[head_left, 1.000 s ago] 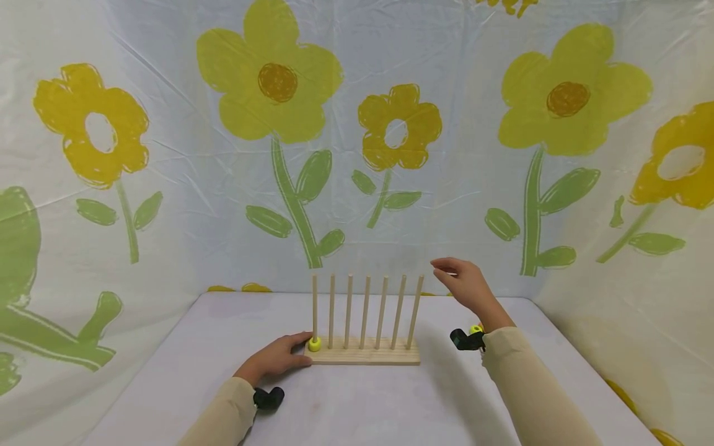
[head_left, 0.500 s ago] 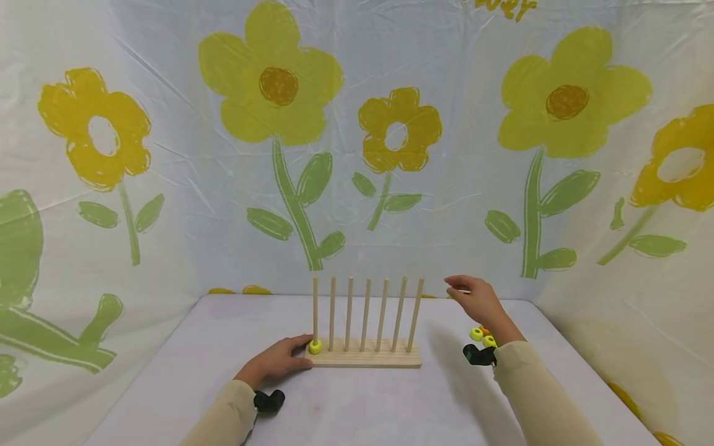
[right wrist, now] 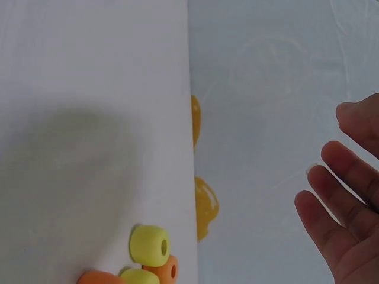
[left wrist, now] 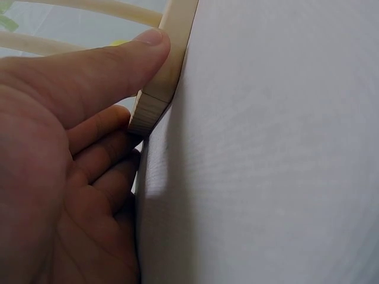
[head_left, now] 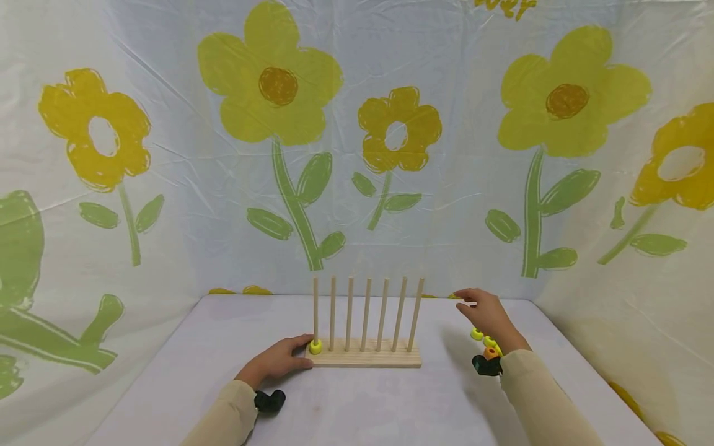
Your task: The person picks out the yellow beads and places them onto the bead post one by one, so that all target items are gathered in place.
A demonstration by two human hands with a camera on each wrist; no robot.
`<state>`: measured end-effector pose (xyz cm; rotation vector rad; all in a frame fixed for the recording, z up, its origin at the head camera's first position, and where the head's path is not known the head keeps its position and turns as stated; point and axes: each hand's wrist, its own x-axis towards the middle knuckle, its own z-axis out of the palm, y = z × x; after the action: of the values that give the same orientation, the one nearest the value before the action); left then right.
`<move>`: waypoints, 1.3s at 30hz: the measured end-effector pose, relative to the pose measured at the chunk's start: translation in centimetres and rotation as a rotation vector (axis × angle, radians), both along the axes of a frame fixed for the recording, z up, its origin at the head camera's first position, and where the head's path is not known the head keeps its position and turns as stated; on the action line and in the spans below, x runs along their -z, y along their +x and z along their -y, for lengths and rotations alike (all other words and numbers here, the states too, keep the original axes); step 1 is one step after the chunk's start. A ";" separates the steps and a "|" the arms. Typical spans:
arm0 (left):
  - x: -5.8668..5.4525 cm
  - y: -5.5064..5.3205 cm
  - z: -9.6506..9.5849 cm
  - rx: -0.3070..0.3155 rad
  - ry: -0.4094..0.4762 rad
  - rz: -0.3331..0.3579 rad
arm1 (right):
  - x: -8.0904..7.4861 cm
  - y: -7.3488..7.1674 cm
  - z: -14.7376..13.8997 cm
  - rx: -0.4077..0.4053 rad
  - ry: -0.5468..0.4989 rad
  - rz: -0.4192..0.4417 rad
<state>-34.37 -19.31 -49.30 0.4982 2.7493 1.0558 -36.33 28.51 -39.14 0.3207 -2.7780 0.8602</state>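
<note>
A wooden peg rack [head_left: 365, 359] with a row of several upright pegs stands on the table. One yellow bead [head_left: 315, 347] sits at the foot of the leftmost peg. My left hand [head_left: 277, 359] grips the left end of the base; in the left wrist view the thumb [left wrist: 118, 68] presses its front edge and the fingers bend behind it. Raised over the table right of the rack, my right hand [head_left: 489, 313] is empty, its fingers loosely bent. Below it lie yellow beads [right wrist: 149, 245] and orange beads [right wrist: 100, 278] in a cluster, partly hidden by the hand in the head view.
A white cloth covers the table [head_left: 357, 409]. Behind and at both sides hangs a pale curtain [head_left: 457, 186] printed with yellow flowers. Dark camera mounts [head_left: 270, 401] sit on both wrists.
My right hand has moved right and down, away from the rack's right end toward the loose beads, which show more now. The left hand keeps its grip on the base.
</note>
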 end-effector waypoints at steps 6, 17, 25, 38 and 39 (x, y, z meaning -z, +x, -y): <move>-0.4 0.4 -0.1 -0.001 0.002 0.014 | 1.2 0.0 -0.7 0.009 0.052 -0.008; -0.4 0.5 0.0 -0.006 -0.013 0.005 | 2.7 0.0 -1.6 0.033 0.087 0.052; -0.3 0.4 -0.2 -0.020 -0.014 0.017 | 3.8 -0.5 -2.2 0.071 0.096 0.112; -0.1 0.2 0.0 0.001 -0.018 -0.003 | 4.9 -0.7 -3.0 0.067 0.110 0.163; -0.1 0.2 0.0 0.004 -0.024 -0.004 | 5.0 -0.7 -3.0 0.065 0.117 0.160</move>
<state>-34.18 -19.30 -49.21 0.5023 2.7598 1.0209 -37.04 31.52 -44.15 0.1863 -2.9751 0.7396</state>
